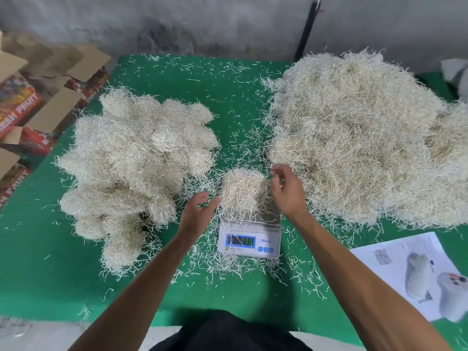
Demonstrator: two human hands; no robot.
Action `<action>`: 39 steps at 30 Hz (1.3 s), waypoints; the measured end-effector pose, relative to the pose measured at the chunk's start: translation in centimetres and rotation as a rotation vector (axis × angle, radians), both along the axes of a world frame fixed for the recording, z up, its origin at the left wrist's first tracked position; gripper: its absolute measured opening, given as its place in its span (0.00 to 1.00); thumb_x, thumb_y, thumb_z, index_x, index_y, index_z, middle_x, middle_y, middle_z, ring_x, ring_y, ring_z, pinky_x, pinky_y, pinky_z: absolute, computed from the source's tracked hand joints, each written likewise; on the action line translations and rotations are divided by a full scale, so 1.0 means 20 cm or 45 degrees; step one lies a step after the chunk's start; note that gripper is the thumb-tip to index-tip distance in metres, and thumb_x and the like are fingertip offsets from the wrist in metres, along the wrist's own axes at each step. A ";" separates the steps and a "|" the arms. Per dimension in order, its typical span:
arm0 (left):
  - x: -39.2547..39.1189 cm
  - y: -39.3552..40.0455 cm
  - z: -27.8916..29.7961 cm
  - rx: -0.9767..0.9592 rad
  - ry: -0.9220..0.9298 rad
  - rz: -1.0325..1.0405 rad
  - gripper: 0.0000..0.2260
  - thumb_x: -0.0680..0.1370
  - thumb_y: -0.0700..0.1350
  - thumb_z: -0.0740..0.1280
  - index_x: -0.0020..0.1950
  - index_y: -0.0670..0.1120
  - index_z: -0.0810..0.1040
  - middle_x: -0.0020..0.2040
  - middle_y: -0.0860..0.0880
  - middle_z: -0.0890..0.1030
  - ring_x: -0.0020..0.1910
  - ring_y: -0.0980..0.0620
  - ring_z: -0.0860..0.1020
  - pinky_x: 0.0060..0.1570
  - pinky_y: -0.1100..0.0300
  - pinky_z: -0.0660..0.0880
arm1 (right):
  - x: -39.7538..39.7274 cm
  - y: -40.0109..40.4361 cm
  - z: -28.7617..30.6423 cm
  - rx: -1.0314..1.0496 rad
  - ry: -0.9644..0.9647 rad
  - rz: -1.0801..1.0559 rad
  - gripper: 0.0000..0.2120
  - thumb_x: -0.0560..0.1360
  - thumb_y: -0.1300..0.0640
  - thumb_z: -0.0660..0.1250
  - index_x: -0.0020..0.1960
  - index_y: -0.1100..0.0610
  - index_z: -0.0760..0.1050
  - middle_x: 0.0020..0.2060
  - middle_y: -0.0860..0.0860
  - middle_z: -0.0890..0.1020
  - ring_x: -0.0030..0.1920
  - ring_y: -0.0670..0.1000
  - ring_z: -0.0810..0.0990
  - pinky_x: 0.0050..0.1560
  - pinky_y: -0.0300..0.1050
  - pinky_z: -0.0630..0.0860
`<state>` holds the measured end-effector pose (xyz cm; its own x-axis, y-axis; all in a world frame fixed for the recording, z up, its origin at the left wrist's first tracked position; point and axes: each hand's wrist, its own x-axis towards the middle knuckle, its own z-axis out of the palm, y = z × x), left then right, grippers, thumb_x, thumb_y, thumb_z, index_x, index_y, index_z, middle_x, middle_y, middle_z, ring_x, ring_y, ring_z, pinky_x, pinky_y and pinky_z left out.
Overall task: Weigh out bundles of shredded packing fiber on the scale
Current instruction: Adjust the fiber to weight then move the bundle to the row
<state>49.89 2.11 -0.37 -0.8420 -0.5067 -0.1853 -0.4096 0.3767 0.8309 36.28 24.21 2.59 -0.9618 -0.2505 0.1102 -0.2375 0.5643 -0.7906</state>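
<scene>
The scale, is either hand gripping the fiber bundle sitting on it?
No, the left hand and right hand flank the bundle on the scale, fingers open.

Scale (249, 239) sits near the bench (50, 274) front edge, centre, with a bundle (243, 191) on it. Heap of bundles (134, 160) left of the scale, loose pile (367, 143) right. Paper sheet (405, 269) at front right corner. Boxes (33, 105) beyond the left edge.

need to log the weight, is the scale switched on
On: the scale shows lit dark digits on its blue display, under a fiber bundle. The digits are too blurred to read.
</scene>
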 end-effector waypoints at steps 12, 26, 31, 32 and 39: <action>-0.15 0.06 0.00 0.416 -0.207 0.022 0.39 0.71 0.74 0.63 0.77 0.62 0.57 0.78 0.48 0.65 0.68 0.43 0.73 0.57 0.39 0.78 | -0.01 -0.23 -0.09 0.067 -0.358 -0.012 0.31 0.84 0.38 0.56 0.77 0.59 0.66 0.58 0.59 0.82 0.48 0.50 0.83 0.45 0.48 0.83; -0.35 -0.21 0.26 0.583 0.011 -0.029 0.41 0.76 0.61 0.70 0.81 0.47 0.54 0.79 0.43 0.59 0.65 0.51 0.64 0.65 0.53 0.61 | -0.03 -0.46 0.15 -0.514 -0.585 0.322 0.17 0.83 0.48 0.66 0.61 0.61 0.77 0.46 0.62 0.81 0.41 0.58 0.77 0.48 0.57 0.79; -0.39 -0.34 0.35 0.611 0.025 0.004 0.40 0.73 0.59 0.73 0.79 0.49 0.59 0.79 0.44 0.60 0.67 0.47 0.66 0.65 0.48 0.63 | -0.21 -0.33 0.24 -0.597 -0.474 0.053 0.17 0.82 0.49 0.69 0.40 0.60 0.77 0.29 0.51 0.78 0.32 0.50 0.74 0.39 0.47 0.74; -0.42 -0.35 0.36 0.619 0.033 0.013 0.41 0.72 0.59 0.73 0.79 0.49 0.59 0.78 0.43 0.61 0.67 0.46 0.68 0.63 0.48 0.64 | -0.22 -0.33 0.24 -0.636 -0.472 0.009 0.18 0.82 0.49 0.68 0.39 0.60 0.77 0.30 0.53 0.77 0.32 0.52 0.73 0.38 0.46 0.74; -0.47 -0.39 0.36 0.558 0.041 0.176 0.44 0.71 0.64 0.73 0.79 0.52 0.56 0.77 0.44 0.62 0.61 0.47 0.70 0.67 0.42 0.66 | -0.37 -0.33 0.31 -0.857 -0.475 -0.228 0.14 0.82 0.49 0.68 0.41 0.55 0.76 0.25 0.49 0.71 0.26 0.48 0.64 0.31 0.45 0.65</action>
